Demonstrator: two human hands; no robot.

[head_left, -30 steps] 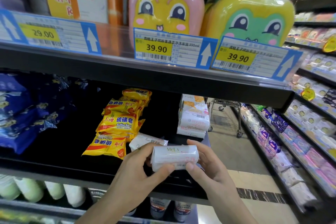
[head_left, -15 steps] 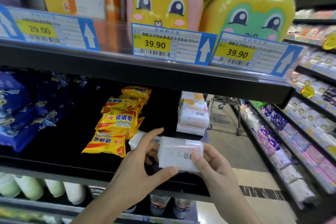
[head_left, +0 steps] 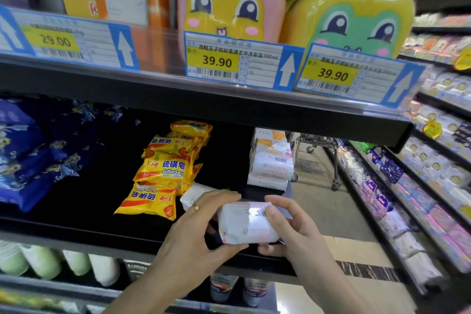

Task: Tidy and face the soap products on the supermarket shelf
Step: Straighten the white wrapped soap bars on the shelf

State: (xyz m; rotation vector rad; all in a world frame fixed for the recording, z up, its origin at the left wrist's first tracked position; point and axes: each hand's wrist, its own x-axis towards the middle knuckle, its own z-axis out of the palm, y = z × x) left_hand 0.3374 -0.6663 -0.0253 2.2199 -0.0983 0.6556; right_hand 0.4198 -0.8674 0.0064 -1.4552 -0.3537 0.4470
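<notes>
Turning in both hands, the white soap bar [head_left: 248,222] now shows its printed back and barcode where 1 second ago the branded front faced out, so it probably still needs rotating before it is faced. It sits just above the shelf edge [head_left: 107,243]. The left hand [head_left: 196,232] and right hand [head_left: 293,231] pinch its ends with curled fingers, thumbs underneath.

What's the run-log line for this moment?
left hand: holds white soap pack | right hand: holds same pack | pack: barcode side up, above shelf edge
</notes>
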